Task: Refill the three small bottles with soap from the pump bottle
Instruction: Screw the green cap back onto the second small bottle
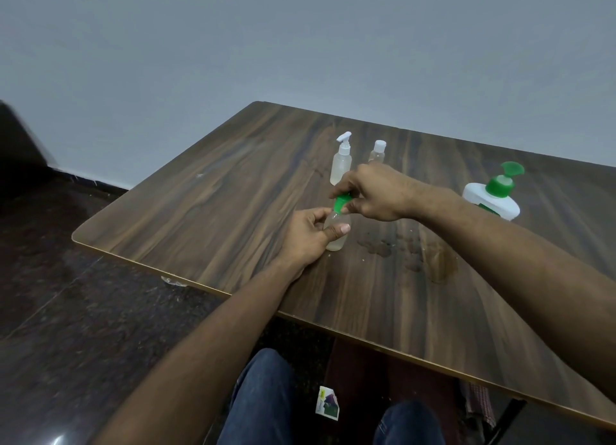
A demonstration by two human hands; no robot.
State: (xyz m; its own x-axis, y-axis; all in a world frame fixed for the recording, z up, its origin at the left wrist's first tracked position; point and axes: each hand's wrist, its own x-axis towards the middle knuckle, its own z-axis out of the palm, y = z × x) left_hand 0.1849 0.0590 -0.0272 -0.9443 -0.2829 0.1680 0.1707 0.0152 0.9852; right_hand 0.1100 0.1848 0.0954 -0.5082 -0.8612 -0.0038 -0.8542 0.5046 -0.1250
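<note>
A small clear bottle stands upright on the wooden table, and my left hand is wrapped around its body. Its green cap sits on the neck, pinched by the fingers of my right hand. Behind them stand a small bottle with a white spray top and a small clear bottle with a white cap, partly hidden by my right hand. The white pump bottle with a green pump is at the right.
Wet smears and drops lie on the table just right of the held bottle. The table's near edge runs diagonally above my knees. A small printed packet lies on the dark floor below.
</note>
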